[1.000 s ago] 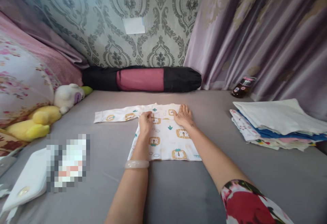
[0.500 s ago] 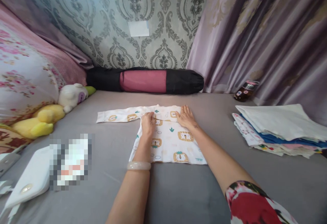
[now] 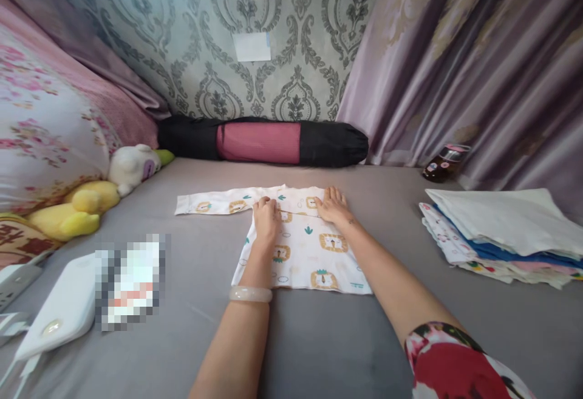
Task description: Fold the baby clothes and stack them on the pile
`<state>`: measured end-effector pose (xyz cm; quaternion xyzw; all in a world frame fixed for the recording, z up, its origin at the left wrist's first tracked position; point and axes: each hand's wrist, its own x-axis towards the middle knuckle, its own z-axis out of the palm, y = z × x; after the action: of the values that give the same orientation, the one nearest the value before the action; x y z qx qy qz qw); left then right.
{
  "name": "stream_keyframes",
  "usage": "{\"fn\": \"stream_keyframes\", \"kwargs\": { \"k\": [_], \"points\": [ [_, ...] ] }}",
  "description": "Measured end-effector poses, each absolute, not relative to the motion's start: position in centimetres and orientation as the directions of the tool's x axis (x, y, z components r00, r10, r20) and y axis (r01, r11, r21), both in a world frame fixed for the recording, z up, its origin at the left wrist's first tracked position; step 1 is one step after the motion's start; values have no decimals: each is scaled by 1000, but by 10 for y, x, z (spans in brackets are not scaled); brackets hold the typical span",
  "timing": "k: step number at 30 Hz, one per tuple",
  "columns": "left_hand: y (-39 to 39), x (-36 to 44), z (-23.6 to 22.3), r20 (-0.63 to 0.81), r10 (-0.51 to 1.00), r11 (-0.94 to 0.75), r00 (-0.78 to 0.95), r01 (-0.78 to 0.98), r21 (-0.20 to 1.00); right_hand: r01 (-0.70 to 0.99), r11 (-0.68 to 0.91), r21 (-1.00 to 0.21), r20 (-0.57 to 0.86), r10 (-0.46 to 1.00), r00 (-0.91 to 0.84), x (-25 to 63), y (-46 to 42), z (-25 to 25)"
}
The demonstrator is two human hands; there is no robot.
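A white long-sleeved child's shirt (image 3: 298, 268) with a lion-face print lies spread on the grey bedsheet. One sleeve stretches out to the left; the other lies folded across the chest. My left hand (image 3: 268, 220), with a pale bangle on its wrist, has its fingers curled down on the shirt near the inner end of the outstretched sleeve, closed on the fabric; its fingertips are partly hidden. At the shirt's upper right edge, my right hand (image 3: 334, 206) rests flat, fingers stretched and thumb apart, pressing on the folded sleeve.
A stack of folded clothes (image 3: 496, 223) sits at the right, with a dark bottle (image 3: 444, 165) behind it. A black and pink roll (image 3: 259, 143) lies along the wall. Plush toys (image 3: 77, 211), a white power bank (image 3: 64, 308) and a blurred-out item (image 3: 134, 283) are at the left.
The view has shifted slightly, so everything sits a little further right. Both hands stay at nearly the same places on the shirt.
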<state>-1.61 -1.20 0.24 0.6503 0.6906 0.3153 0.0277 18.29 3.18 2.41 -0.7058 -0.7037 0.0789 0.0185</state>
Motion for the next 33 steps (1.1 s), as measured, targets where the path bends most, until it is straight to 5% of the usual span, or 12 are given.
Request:
{"fn": "stream_keyframes", "kwargs": {
  "k": [5,19,33],
  "points": [
    [-17,-13,9,368,916,-20,-160,898,440,979,99,-178,-9,995,-102,157,26,27],
    [-12,-13,3,335,937,-75,-101,877,474,981,63,-185,-28,997,-69,147,33,11],
    [-10,-15,14,230,928,56,-294,718,694,943,210,-258,-15,975,-221,86,25,26]
  ]
}}
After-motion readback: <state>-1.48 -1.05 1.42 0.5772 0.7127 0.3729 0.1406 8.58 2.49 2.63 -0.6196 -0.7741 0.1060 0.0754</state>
